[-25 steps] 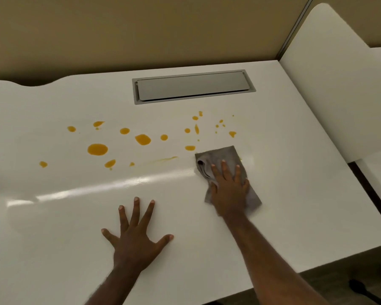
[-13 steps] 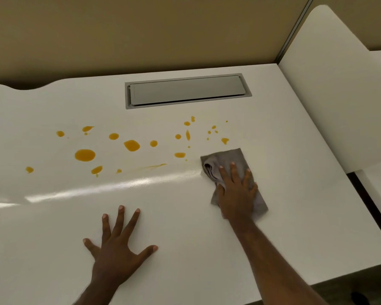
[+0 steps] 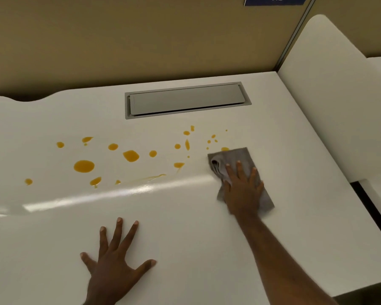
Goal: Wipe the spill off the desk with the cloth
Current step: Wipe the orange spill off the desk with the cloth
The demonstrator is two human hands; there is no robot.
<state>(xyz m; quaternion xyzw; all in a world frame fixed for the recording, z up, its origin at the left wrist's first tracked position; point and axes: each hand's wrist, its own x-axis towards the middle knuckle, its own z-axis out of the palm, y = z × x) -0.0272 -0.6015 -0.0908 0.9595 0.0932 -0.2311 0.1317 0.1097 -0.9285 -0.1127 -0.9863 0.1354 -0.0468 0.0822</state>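
Note:
Several orange drops and a thin smear make up the spill [image 3: 84, 166], scattered across the middle and left of the white desk [image 3: 185, 216]. A grey cloth [image 3: 240, 155] lies flat on the desk at the spill's right end, its far edge touching one orange drop [image 3: 224, 149]. My right hand [image 3: 243, 190] presses flat on the cloth with fingers spread, covering its near half. My left hand [image 3: 117, 258] rests palm down on the bare desk near the front edge, fingers splayed, holding nothing.
A grey metal cable flap [image 3: 187, 100] is set into the desk at the back. A white divider panel [image 3: 330, 106] rises along the right side. A tan partition wall [image 3: 141, 40] stands behind, with a blue sign [image 3: 275, 0] at its top.
My right hand has slid the cloth away from me and a little right, up to the orange drop at its far edge. My left hand stays flat on the desk.

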